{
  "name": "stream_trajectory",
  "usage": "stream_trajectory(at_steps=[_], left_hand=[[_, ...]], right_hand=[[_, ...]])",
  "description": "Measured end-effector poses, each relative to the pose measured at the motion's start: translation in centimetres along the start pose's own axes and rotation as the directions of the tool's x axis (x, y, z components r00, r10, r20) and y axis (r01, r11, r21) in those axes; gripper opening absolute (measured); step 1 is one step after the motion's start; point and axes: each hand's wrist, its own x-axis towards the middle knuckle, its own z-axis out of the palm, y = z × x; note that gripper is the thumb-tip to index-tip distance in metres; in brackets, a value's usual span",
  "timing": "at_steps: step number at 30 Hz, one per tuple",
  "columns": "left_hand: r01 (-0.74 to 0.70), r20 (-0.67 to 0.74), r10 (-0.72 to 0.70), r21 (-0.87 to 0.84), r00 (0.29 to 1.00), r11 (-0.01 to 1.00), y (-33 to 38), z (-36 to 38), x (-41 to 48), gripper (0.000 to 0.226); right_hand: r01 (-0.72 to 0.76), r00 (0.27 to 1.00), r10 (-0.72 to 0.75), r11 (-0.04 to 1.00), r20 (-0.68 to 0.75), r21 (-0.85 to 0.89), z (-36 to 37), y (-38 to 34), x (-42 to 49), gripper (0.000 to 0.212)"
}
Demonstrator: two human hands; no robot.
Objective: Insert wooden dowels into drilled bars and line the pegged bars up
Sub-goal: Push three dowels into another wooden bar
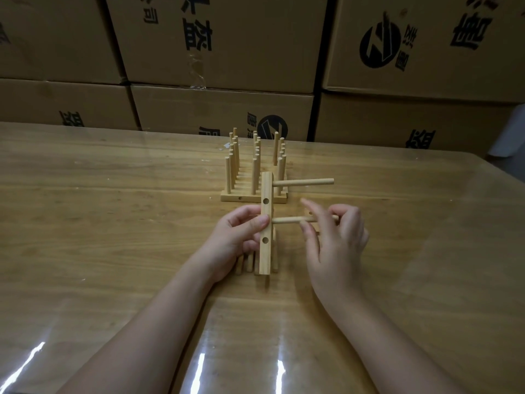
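Pale wooden drilled bar [266, 223], gripped in my left hand [238, 240] just before the lined-up pegged bars [241, 198], runs lengthwise away from me, two round wooden dowels [304, 182] pointing right, two holes [266, 201] bare, my right hand [335, 243] pinching the nearer dowel [287, 220]

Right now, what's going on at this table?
A person's left hand grips a drilled bar, while the right hand pinches a dowel, its tip at the bar's side. A second dowel already sticks out near the bar's far end. Finished pegged bars stand lined up behind, and loose dowels lie beneath the left hand.
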Motion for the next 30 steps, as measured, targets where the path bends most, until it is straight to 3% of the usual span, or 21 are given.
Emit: stream_trajectory(at_steps=[3, 6, 19, 25, 30], left_hand=[[0.017, -0.007, -0.017, -0.032, 1.0, 0.999, 0.1, -0.1, 0.1, 0.023], [0.029, -0.016, -0.03, -0.049, 0.999, 0.998, 0.1, -0.1, 0.2, 0.027], [0.047, -0.005, -0.048, -0.088, 0.999, 0.995, 0.0, -0.4, 0.1, 0.016], [0.049, -0.014, -0.051, -0.14, 0.999, 0.989, 0.1, -0.4, 0.1, 0.023], [0.044, -0.02, -0.047, -0.142, 0.999, 0.989, 0.1, -0.4, 0.1, 0.018]], right_hand=[[-0.099, 0.995, 0.101, 0.971, 0.003, 0.216, -0.1, 0.3, 0.1, 0.04], [-0.27, 0.962, 0.257, 0.872, 0.088, 0.408, -0.1, 1.1, 0.2, 0.018], [-0.27, 0.962, 0.214, 0.84, 0.169, 0.471, 0.6, 2.4, 0.3, 0.028], [-0.231, 0.97, 0.163, 0.845, 0.179, 0.482, 0.7, 2.6, 0.3, 0.028], [-0.271, 0.96, 0.184, 0.787, 0.21, 0.554, 0.6, 2.2, 0.3, 0.033]])
